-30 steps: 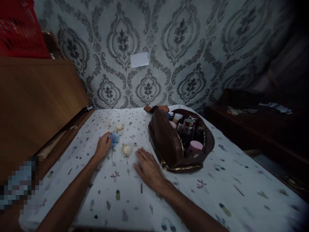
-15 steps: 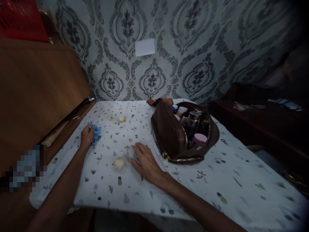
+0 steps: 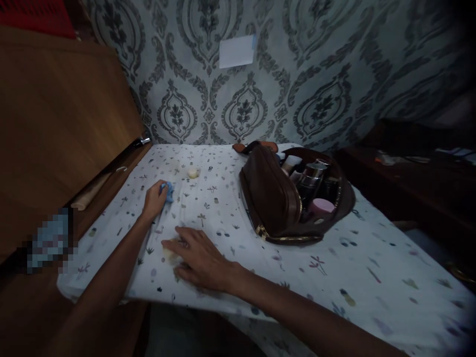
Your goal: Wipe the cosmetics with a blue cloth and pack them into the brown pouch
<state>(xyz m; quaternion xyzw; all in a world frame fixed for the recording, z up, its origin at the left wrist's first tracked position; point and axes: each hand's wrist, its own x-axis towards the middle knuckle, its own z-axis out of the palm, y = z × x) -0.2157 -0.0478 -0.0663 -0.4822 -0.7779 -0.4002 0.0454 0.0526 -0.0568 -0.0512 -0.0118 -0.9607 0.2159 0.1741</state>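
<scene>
My left hand is closed on a crumpled blue cloth at the left of the table, most of it hidden by the fingers. Nearer the front edge, my right hand reaches over a small pale-yellow item, fingers apart around it; whether they touch it I cannot tell. Farther back lies a second small pale-yellow round item, its kind unclear. To the right stands a brown cosmetic bag, unzipped, with bottles and a pink-lidded jar inside.
A white patterned cloth covers the table. A wooden cabinet bounds the left side, with a red basket on top. The patterned wall stands behind; a dark piece of furniture is at the right.
My right hand has moved left over the nearer pale-yellow item, now partly covering it. My left hand has shifted slightly right with the blue cloth. The view has tilted a little.
</scene>
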